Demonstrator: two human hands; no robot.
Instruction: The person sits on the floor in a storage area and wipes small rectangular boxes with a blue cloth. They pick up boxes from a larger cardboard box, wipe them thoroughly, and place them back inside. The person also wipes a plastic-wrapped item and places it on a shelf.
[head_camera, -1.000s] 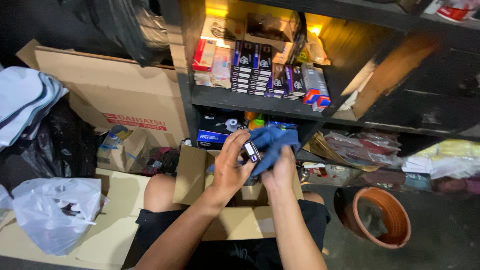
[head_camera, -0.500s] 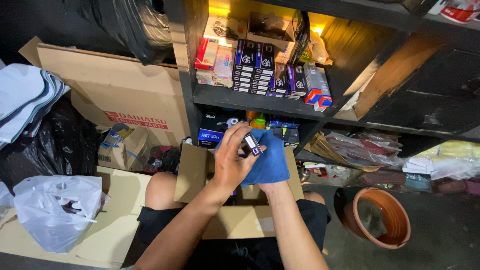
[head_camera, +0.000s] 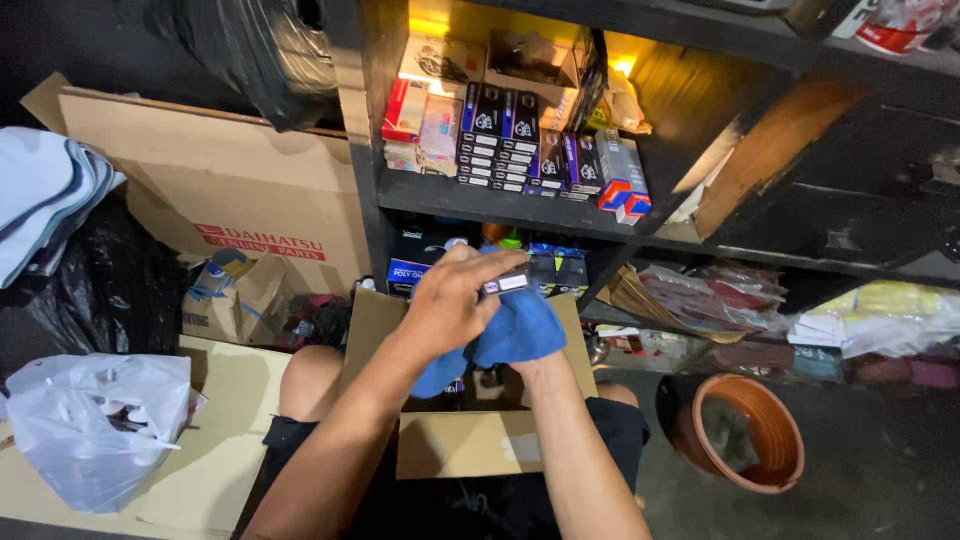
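Small dark box (head_camera: 505, 283) with white label, pinched in left hand (head_camera: 450, 305); blue cloth (head_camera: 515, 330) (rumpled) over right hand.

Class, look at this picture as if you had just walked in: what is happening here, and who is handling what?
A person sits on the floor in front of a dark shelf unit stacked with small boxes. The left hand holds a small dark box with a white label, pressed against a blue cloth. The right hand is wrapped in that cloth, so it is hidden. An open cardboard box rests on the person's lap below the hands. A white plastic bag lies to the left, and a brown pot sits to the right.
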